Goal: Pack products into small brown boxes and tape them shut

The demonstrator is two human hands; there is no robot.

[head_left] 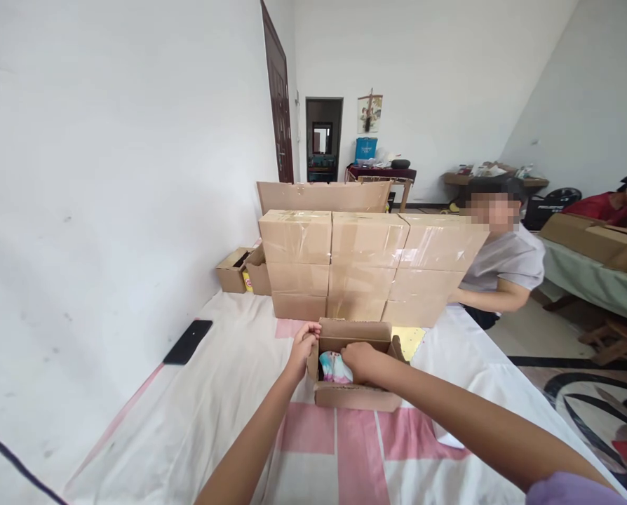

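Note:
A small open cardboard box (351,398) stands on the cloth-covered table in front of me. My left hand (303,348) grips the box's left wall at its upper corner, fingers curled over the edge. My right hand (362,362) reaches down into the box, fingers closed on a pale, pink and blue patterned item (332,366) that lies inside. The fingertips of my right hand are hidden in the box.
A wall of taped cardboard boxes (366,266) is stacked just behind the small box. A black phone (188,341) lies at left by the wall. Open boxes (240,270) sit far left. A seated person (503,270) is at right; another person sits further right.

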